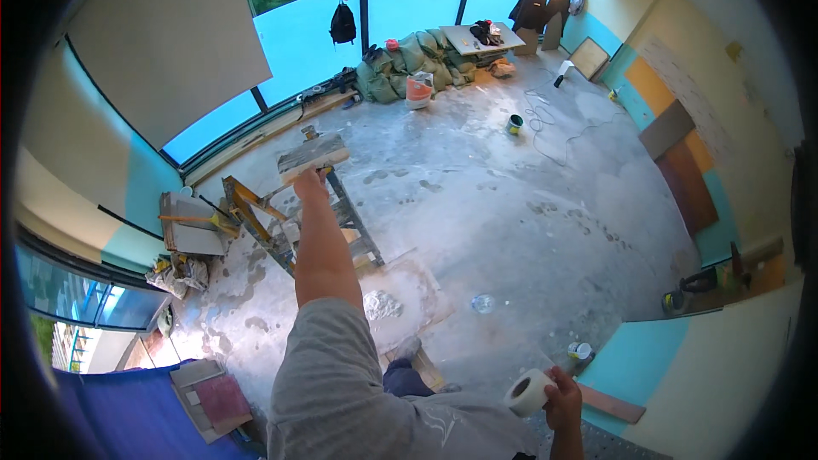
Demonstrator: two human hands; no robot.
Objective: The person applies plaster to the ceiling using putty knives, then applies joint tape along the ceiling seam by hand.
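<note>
My left arm reaches out ahead, and my left hand (310, 184) is closed at the near edge of a stepladder's plaster-caked top board (312, 156). What lies under the fingers is partly hidden by the hand. The stepladder (249, 211) has worn yellow rails on one side, and a small can (309, 131) appears at the board's far edge. Low on the right, my right hand (562, 400) grips a wide roll of white tape (527, 393), its round core facing outward. Beneath my arm, white powder (382, 304) is heaped on a dusty board.
Stacked green sacks (407, 58) and a white-and-orange bag (419, 90) line the window side. A dark bucket (514, 124) stands on the dusty floor near a loose cable (538, 115). A clear round item (483, 303) and a small tub (579, 350) lie closer. A broom (200, 219) leans left.
</note>
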